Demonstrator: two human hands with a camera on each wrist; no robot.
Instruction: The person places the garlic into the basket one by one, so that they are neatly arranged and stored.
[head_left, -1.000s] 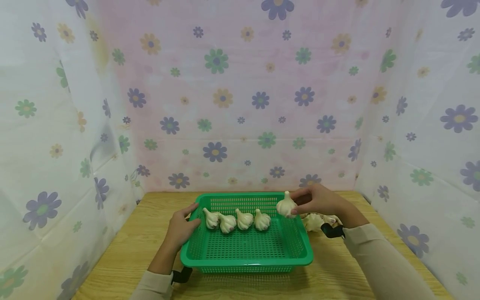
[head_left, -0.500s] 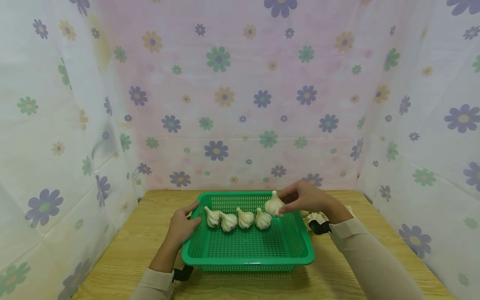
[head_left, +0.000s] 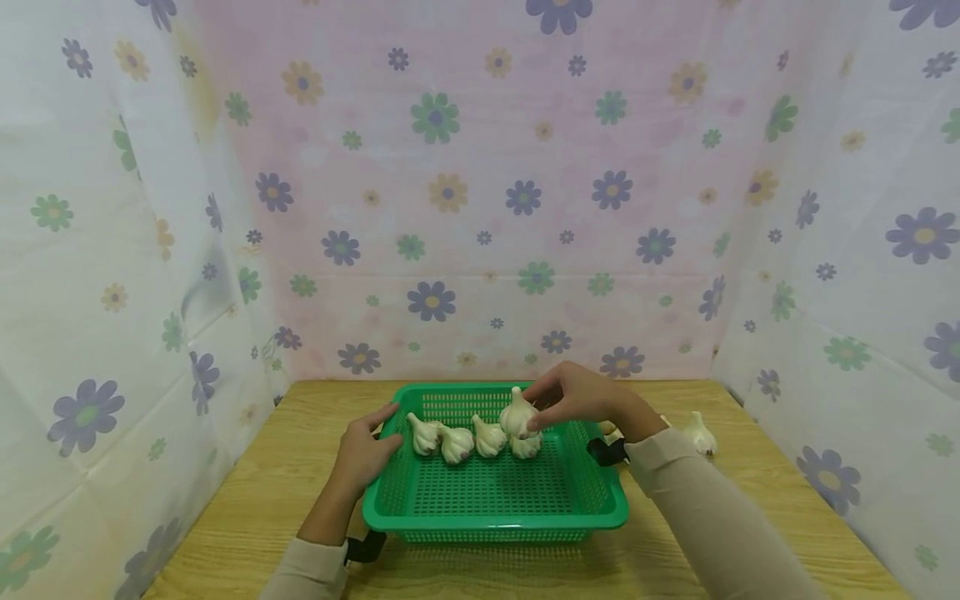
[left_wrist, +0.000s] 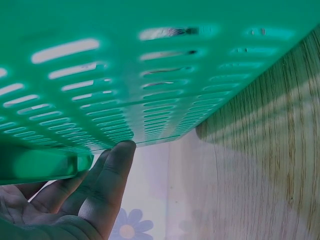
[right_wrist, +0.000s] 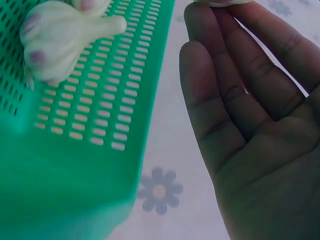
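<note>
A green plastic basket (head_left: 495,523) with slotted walls stands on the wooden table. My left hand (head_left: 362,457) grips its left rim, thumb on top; in the left wrist view the fingers (left_wrist: 107,187) reach under the rim against the outer wall. Several garlic bulbs (head_left: 457,446) lie in a row along the back of the basket. Above the rightmost one, my right hand (head_left: 581,396) pinches another garlic bulb (head_left: 516,413), stem up, between thumb and fingers. That held bulb partly covers the one behind it. Only a sliver of it shows in the right wrist view.
On the table (head_left: 262,492), right of the basket, more garlic (head_left: 699,433) sits partly hidden behind the right forearm. A flowered cloth (head_left: 480,208) encloses the back and both sides. Black wrist mounts (head_left: 365,547) are strapped at both cuffs.
My right hand has carried the held garlic bulb leftward, from over the basket's right rim to above the rightmost bulb in the row. My left hand has stayed on the rim.
</note>
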